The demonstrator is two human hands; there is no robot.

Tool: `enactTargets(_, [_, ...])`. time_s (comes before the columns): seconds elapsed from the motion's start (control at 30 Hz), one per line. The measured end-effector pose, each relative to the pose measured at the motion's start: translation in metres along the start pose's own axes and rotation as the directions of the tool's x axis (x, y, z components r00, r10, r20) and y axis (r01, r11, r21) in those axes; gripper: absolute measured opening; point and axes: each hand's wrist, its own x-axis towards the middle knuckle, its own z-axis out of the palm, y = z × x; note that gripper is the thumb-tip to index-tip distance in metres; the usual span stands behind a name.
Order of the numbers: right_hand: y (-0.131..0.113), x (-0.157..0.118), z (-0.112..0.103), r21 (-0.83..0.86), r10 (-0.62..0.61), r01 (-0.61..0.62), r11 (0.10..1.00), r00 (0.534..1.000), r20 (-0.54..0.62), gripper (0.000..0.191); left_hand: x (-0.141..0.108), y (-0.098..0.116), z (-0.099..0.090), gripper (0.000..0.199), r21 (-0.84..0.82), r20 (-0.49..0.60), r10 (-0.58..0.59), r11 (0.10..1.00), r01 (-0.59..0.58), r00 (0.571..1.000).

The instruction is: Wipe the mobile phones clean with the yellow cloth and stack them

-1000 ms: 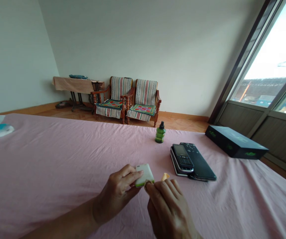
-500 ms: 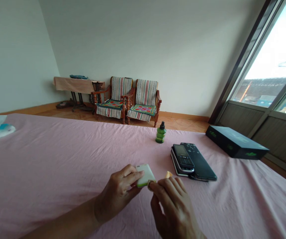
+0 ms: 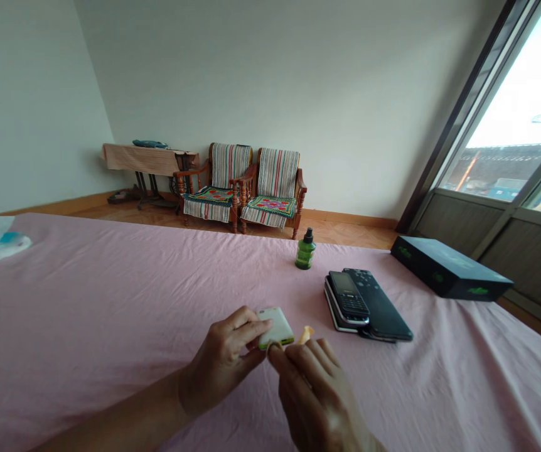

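My left hand (image 3: 228, 351) is closed on a white phone (image 3: 277, 328) with a green edge, thumb on top and fingers beneath. A small dark camera spot shows at the phone's far left corner. My right hand (image 3: 315, 392) is closed in a pinch on a pale yellow cloth (image 3: 305, 334), mostly hidden in the fingers, with a tip sticking out past the knuckles. The pinched part of the cloth meets the phone's near green edge. Both hands are above the pink sheet (image 3: 110, 301).
To the right, a black keypad phone (image 3: 348, 296) lies on stacked dark flat devices (image 3: 383, 311). Behind them stand a green spray bottle (image 3: 305, 251) and a black box (image 3: 449, 270). A tissue pack (image 3: 0, 248) is at far left. Two wooden chairs (image 3: 273, 188) stand beyond.
My right hand has slid left along the phone's near edge with the cloth. The phone stays in my left hand, almost unmoved.
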Motion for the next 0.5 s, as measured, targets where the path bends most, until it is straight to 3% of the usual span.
enactTargets(0.17, [-0.0054, 0.0034, 0.0017, -0.028, -0.097, 0.098, 0.995, 0.995, 0.026, 0.029, -0.0019, -0.0010, -0.0016, 0.026, -0.042, 0.021, 0.026, 0.999, -0.025, 0.999])
enactTargets(0.33, [0.0026, 0.0000, -0.0062, -0.066, -0.004, 0.009, 0.998, 0.998, 0.064, 0.028, -0.0013, 0.0025, -0.0008, 0.022, -0.008, 0.040, -0.009, 1.000, 0.009, 0.999])
enactTargets(0.5, [-0.0031, 0.0003, -0.0004, 0.000, -0.011, 0.011, 1.000, 0.998, 0.070, 0.024, -0.0017, 0.0057, 0.0004, 0.022, -0.014, 0.086, 0.007, 1.000, -0.006, 0.996])
